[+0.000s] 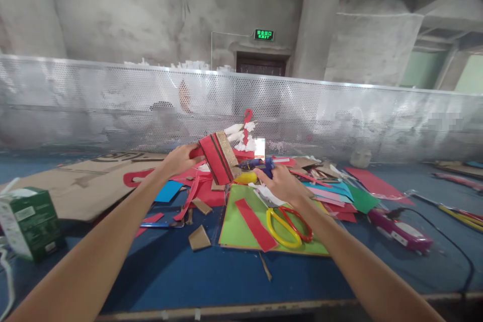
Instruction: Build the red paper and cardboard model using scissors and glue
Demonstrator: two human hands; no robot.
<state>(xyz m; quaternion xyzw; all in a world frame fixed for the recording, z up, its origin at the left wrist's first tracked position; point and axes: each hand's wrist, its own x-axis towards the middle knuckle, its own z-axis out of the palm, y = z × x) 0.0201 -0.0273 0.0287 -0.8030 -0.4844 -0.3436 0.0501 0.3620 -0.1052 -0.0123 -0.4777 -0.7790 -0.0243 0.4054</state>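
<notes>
My left hand [180, 160] grips a red craft box [214, 157] at its left side, with the fingers closed on it. The box is tilted and has dark stripes and a gold glitter band [227, 153]. White pieces [234, 133] show beyond its upper right end; whether they are attached I cannot tell. In my right hand [282, 181] is a blue glue gun [267, 163], its tip pointing left, close to the gold band. Scissors [284, 229] with yellow and red handles lie below my right hand, on a green sheet [236, 221] beside a red strip [256, 225].
Cardboard [86, 178] covers the left back of the blue table [158, 276]. A green box [30, 224] stands at far left. On the right lie a purple device [400, 231] with a black cord and red sheets [377, 183]. A perforated metal screen [320, 115] runs behind.
</notes>
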